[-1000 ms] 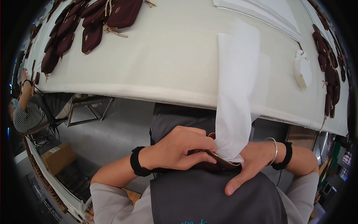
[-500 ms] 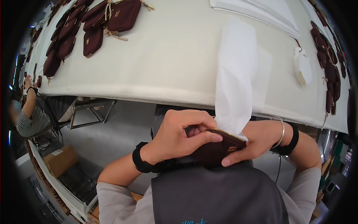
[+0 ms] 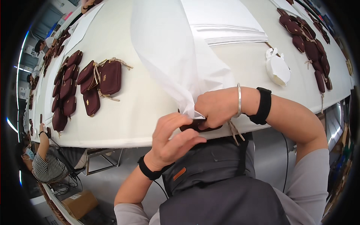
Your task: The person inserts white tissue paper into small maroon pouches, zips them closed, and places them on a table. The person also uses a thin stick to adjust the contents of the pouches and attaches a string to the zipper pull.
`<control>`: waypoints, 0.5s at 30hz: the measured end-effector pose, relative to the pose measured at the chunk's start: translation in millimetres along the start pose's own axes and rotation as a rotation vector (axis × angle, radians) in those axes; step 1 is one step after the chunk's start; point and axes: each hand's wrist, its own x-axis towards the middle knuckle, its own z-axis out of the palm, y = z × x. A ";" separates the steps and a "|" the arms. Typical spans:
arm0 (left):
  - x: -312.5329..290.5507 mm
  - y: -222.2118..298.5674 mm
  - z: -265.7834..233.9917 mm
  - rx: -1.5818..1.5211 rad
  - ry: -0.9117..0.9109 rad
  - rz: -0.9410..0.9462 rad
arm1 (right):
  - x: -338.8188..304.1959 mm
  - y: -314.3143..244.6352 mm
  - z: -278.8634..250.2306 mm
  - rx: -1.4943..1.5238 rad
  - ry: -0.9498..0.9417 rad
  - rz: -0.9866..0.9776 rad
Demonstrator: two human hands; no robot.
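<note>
A dark maroon zip pouch [image 3: 186,126] is at the table's front edge, largely hidden under my right hand [image 3: 217,107]. My right hand is closed, its fingers bent down at the pouch's opening and pinching the gathered end of a white tissue-paper sheet [image 3: 165,45]. From there the sheet fans out loosely over the table, toward the far side. Just left of the pouch is my left hand [image 3: 170,137], thumb and fingers apart with nothing held, its index fingertip close to the paper's end. A beige cord [image 3: 235,131] hangs from the pouch's right side.
Maroon pouches lie in groups at left [image 3: 66,88] and right [image 3: 311,47]. A stack of white paper sheets [image 3: 228,30] sits at the back. Near it lies a white wrapped roll-like item [image 3: 277,69]. A person in a striped top [image 3: 47,165] works at far left; a cardboard box [image 3: 80,204] stands below.
The pouch has gone from in front of my apron to the table's edge. My left hand has let go of it. The paper has spread out wider, and the view has shifted.
</note>
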 end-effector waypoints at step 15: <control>57.8 -27.4 -1.7 -0.137 -0.494 -0.186 | 13.5 51.3 11.0 0.796 -0.250 -0.210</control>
